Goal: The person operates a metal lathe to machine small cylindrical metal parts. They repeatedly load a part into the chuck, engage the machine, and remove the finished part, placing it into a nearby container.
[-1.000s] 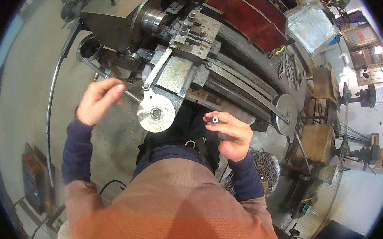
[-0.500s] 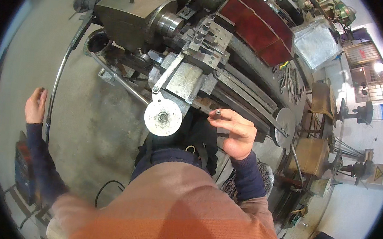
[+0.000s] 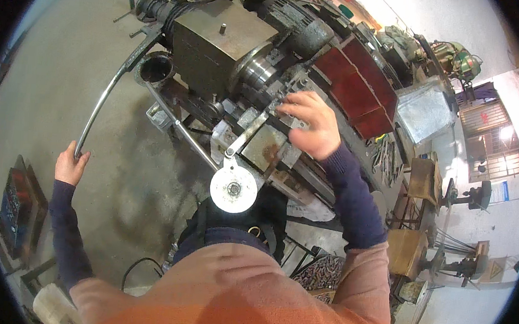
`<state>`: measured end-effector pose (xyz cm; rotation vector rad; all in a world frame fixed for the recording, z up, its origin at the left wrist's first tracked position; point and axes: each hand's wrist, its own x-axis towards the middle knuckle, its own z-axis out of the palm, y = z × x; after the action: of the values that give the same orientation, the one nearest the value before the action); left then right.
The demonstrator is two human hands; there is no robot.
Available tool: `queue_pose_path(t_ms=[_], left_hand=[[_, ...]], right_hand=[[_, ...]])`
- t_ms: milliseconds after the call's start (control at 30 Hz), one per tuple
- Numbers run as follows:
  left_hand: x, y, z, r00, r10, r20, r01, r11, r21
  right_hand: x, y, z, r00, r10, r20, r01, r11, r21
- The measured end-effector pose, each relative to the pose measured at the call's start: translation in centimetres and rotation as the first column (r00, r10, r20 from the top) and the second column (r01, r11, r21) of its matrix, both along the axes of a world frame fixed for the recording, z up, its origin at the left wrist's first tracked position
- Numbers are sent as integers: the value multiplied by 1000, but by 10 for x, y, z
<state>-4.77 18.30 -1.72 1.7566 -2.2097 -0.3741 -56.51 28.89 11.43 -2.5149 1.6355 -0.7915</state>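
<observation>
My left hand is closed around the lower end of a long curved metal lever that runs up to the left end of a lathe's headstock. My right hand is over the tool slide, its fingers bent toward the chuck. The fingertips are close to the tool post and hide part of it. Whatever they pinch is hidden; no small metal cylinder shows there. Below the slide, a round pale handwheel disc hangs in front of my body, joined to a flat metal link.
A dark red metal guard stands behind the lathe bed, with a silvery sheet-covered box beside it. Several loose tools lie to the right. Small metal pieces fill a container by my right side. Bench machines line the wall.
My left hand has gone from beside the lever to gripping its end. My right hand, which held a small metal cylinder, has moved up and away to the tool post. The view has shifted.
</observation>
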Motion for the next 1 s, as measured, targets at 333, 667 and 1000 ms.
queue_pose_path(t_ms=[333,667,1000], left_hand=[[-5,2,2,999,41,31,-40,999,-25],[0,-2,-3,1000,22,4,-22,999,-43],[-141,43,89,627,-120,-770,220,975,28]], right_hand=[[-29,-94,-48,911,-173,-374,271,935,228],[-21,-100,-39,888,-174,-426,336,878,341],[33,12,-8,958,194,213,-216,973,85]])
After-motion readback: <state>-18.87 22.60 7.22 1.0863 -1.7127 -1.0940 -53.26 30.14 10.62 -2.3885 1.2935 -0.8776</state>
